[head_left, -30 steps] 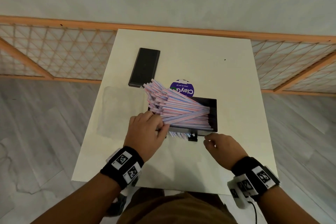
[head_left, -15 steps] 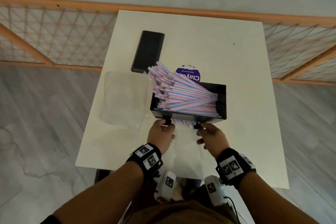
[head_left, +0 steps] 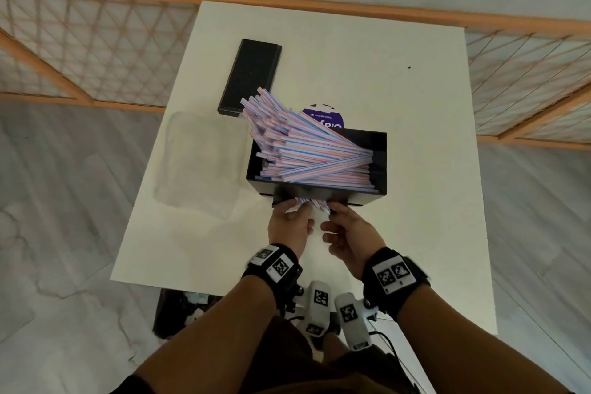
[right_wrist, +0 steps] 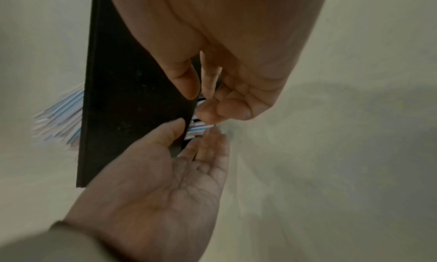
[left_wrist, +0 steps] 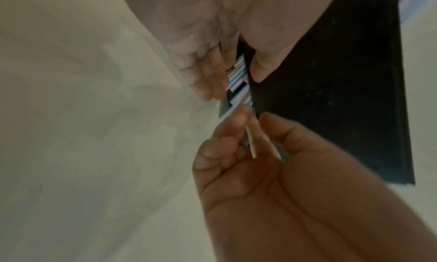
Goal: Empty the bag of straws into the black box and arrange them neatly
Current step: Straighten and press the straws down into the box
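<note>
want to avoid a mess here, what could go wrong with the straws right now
1. The straws fan up over the black box's left rim; a nudge could tip some onto the table.
2. Straw ends poke from the front slot where the left hand and right hand work; pushing them could bend them, or pulling could drag more out.

Dim, soft indoor light; wrist views blurred, head view bowed at edges.

Box [head_left: 379, 166] at centre of the surface [head_left: 415, 105]; straws [head_left: 307, 153] lie in it, fanning out past its 10 o'clock corner. Lid [head_left: 251, 73] at 11 o'clock; bag [head_left: 198, 163] at 9 o'clock; round label [head_left: 323, 117] just behind the box; both hands at 6 o'clock.
</note>
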`<action>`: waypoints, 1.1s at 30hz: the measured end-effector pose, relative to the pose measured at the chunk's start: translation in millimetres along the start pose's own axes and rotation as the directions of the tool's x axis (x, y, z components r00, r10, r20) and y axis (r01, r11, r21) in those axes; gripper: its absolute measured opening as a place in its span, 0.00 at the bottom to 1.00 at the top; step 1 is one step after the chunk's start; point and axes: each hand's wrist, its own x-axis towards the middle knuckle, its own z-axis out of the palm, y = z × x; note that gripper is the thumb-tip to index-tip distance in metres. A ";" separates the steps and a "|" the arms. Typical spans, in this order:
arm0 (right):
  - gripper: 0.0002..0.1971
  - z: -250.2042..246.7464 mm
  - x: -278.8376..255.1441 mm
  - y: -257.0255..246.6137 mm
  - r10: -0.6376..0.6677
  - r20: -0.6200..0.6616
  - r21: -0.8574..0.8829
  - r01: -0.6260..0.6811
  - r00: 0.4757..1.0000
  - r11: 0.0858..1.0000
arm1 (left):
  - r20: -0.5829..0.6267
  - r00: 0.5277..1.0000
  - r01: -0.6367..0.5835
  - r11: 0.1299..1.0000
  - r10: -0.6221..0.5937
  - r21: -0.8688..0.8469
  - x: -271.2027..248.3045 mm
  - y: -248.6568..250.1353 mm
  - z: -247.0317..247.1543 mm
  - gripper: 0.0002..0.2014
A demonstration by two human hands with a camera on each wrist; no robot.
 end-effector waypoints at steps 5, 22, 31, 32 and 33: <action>0.20 0.5 -6.2 -8.6 0.001 0.071 -0.219 0.015 0.997 0.976 | -0.011 0.999 -0.045 0.964 0.050 0.262 14.5 -14.5 9.9 0.23; 0.31 -26.5 -40.8 -92.9 -0.551 0.037 -0.915 0.249 0.834 0.317 | -0.137 0.978 0.186 0.958 -0.159 0.219 64.9 -46.5 59.1 0.40; 0.17 -18.3 -35.6 -99.1 -0.521 0.058 -0.912 0.257 0.851 0.320 | -0.112 0.993 0.041 0.988 -0.025 0.148 32.8 -20.6 57.3 0.31; 0.16 -18.0 -35.5 -98.7 -0.520 0.054 -0.914 0.252 0.852 0.319 | -0.108 0.993 0.056 0.986 -0.039 0.159 35.8 -24.6 56.7 0.30; 0.14 -17.6 -34.9 -98.2 -0.520 0.050 -0.914 0.249 0.853 0.320 | -0.094 0.994 0.060 0.990 -0.048 0.126 37.3 -28.0 55.8 0.27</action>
